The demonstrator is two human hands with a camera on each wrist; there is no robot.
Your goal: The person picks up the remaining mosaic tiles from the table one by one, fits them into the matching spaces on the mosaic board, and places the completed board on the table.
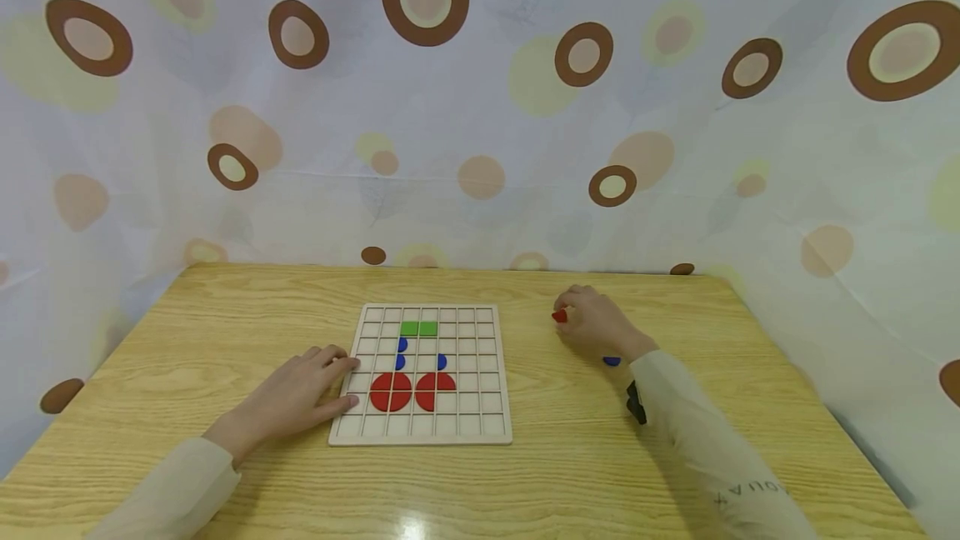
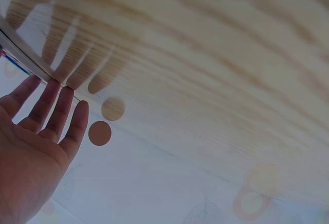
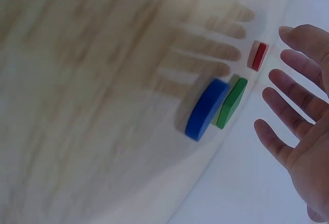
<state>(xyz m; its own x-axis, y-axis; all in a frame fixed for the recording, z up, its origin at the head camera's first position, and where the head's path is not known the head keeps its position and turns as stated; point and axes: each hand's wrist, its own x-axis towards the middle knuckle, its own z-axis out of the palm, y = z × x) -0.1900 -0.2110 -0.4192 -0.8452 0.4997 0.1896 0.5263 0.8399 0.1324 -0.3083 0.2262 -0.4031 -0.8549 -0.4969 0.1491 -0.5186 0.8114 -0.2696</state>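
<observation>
My left hand [image 1: 296,390] rests at the left edge of a pale gridded board [image 1: 468,425], thumb and fingertips touching its rim. On the board lie green squares [image 1: 409,328], small blue half-discs [image 1: 402,344], a full red disc of quarter pieces [image 1: 382,384] and a red disc lacking its lower-right quarter [image 1: 427,382]. Right of the board my right hand [image 1: 595,323] hovers low over the table beside a red piece [image 1: 559,316]. In the right wrist view its fingers are spread with nothing between them, near that red piece [image 3: 259,56], a green piece [image 3: 233,103] and a blue piece [image 3: 207,109].
The wooden table [image 1: 585,473] runs back to a patterned cloth [image 1: 480,107] hung behind and at the sides. Near the right wrist, a blue piece [image 1: 611,361] lies on the table, partly hidden. A black strap part [image 1: 636,403] shows at the right sleeve.
</observation>
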